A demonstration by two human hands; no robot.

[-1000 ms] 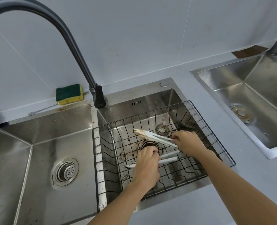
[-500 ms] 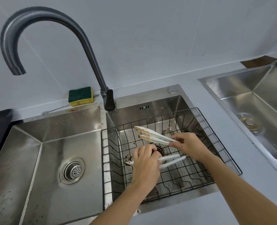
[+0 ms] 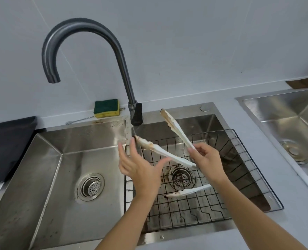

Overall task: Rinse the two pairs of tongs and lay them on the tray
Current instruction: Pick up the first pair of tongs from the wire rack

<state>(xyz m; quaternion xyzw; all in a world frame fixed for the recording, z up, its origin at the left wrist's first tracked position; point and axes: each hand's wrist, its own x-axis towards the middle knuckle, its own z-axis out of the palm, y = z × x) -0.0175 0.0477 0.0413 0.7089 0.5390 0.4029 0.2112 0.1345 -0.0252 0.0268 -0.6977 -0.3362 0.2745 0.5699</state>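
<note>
My right hand grips the hinge end of a white pair of tongs, lifted above the wire basket. Its two arms are spread wide, with brown dirt on both tips. My left hand is open, fingers spread, just below the lower arm of those tongs and not holding it. A second white pair of tongs with a dirty tip lies on the basket floor in the right basin. The dark curved faucet has its spout over the left basin; no water runs.
A green and yellow sponge and a thin metal brush handle sit behind the left basin. A dark mat lies at the far left. A second sink is set into the grey counter at the right.
My right hand has lifted its tongs up and left out of the basket and their arms have spread. My left hand has let go of the lower tongs and opened; they lie in the basket.
</note>
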